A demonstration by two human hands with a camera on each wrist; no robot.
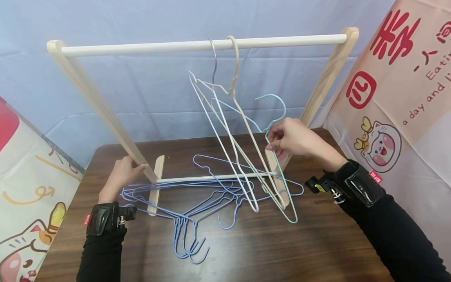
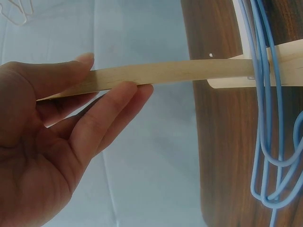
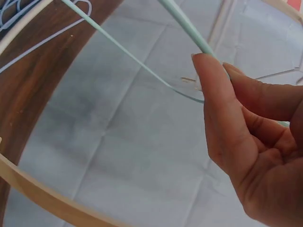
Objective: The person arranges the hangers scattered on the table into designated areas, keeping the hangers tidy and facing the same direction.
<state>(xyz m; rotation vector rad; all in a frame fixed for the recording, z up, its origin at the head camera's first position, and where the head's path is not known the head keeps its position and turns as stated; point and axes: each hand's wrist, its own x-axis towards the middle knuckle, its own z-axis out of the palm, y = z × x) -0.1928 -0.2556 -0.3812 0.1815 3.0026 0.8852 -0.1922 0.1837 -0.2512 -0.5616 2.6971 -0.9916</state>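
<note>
My left hand point(image 1: 121, 176) grips the left post point(image 1: 100, 109) of a wooden rack low down; in the left wrist view the thumb and fingers lie on opposite sides of the post point(image 2: 165, 72). A mint-green hanger point(image 1: 284, 109) is pinched near its neck by my right hand point(image 1: 294, 137). Its hook is below the top rail point(image 1: 141, 48) and apart from it. In the right wrist view, thumb and forefinger hold the green wire point(image 3: 187, 26). On the rail hang a white hanger with a metal hook point(image 1: 215, 64) and a cream hanger point(image 1: 237, 58), left of the green one.
Several blue hangers point(image 1: 175, 239) lie overlapped on the brown table point(image 1: 282, 250), partly over the rack's lower bar point(image 1: 197, 179). The rack's right post point(image 1: 325, 78) stands behind my right hand. A pale blue cloth point(image 1: 158, 86) hangs behind, and printed cloths flank both sides.
</note>
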